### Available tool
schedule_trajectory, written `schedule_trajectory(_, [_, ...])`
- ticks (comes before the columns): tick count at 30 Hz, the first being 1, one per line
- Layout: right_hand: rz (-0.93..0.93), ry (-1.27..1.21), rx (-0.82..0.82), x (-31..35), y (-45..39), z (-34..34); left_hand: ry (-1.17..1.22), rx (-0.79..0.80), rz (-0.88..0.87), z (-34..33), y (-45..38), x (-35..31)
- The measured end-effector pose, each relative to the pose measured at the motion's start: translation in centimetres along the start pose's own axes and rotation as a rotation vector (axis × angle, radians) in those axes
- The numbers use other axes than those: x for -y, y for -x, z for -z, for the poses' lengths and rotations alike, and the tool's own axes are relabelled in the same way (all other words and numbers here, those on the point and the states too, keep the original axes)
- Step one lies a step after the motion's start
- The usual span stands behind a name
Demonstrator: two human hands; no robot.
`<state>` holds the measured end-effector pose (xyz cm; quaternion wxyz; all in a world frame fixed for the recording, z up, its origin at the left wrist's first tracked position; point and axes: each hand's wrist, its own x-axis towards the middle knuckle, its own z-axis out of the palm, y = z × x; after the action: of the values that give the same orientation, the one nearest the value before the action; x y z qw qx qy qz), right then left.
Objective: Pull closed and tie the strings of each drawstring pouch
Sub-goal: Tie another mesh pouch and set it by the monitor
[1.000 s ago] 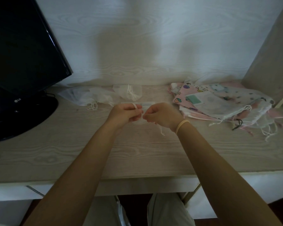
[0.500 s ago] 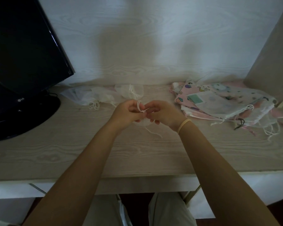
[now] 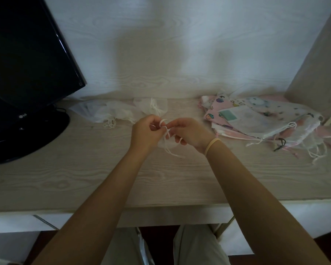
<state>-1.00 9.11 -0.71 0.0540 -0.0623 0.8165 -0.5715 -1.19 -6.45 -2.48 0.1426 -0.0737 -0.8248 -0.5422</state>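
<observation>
Strings (image 3: 165,129) of a white drawstring pouch (image 3: 167,143) run between the two hands at the middle of the desk (image 3: 84,169). A small loop of the strings stands up between the fingertips, and two loose ends trail from under the hands toward the front edge of the desk. The pouch itself lies on the desk directly beneath the hands and is mostly hidden by them; only a pale sheer patch shows below the knuckles.

Left hand (image 3: 144,132) is curled, with thumb and forefinger pinching the strings on the side nearer the monitor (image 3: 27,64). Right hand (image 3: 189,131) is also curled and pinches the strings from the opposite side; the two sets of fingertips almost meet at the loop. A pale band (image 3: 211,144) sits on the right wrist. Both forearms reach in from the front edge of the desk and converge toward the pouch, with the wrists raised slightly off the surface.

Finished white pouches (image 3: 107,113) lie behind the left hand, between it and the monitor base, close to the back wall; one tied pouch (image 3: 151,108) sits just behind the loop. A stack of patterned pouches (image 3: 256,119), pink and white, lies on the far side of the right hand from the monitor, with loose cord ends spread over the desk beside it.
</observation>
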Motion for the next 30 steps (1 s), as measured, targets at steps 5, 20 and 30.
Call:
schedule_trajectory(5, [-0.029,0.072,0.076,-0.1,-0.2,0.1,0.04,0.01,-0.026,-0.2,0.1,0.5])
schedule_trajectory(20, [-0.134,-0.225,0.04,-0.8,-0.2,0.2,0.155,0.115,0.099,0.2,0.1,0.8])
schedule_trajectory(30, [0.007,-0.952,0.01,-0.2,-0.4,1.3,0.129,0.042,0.148,0.3,-0.1,1.3])
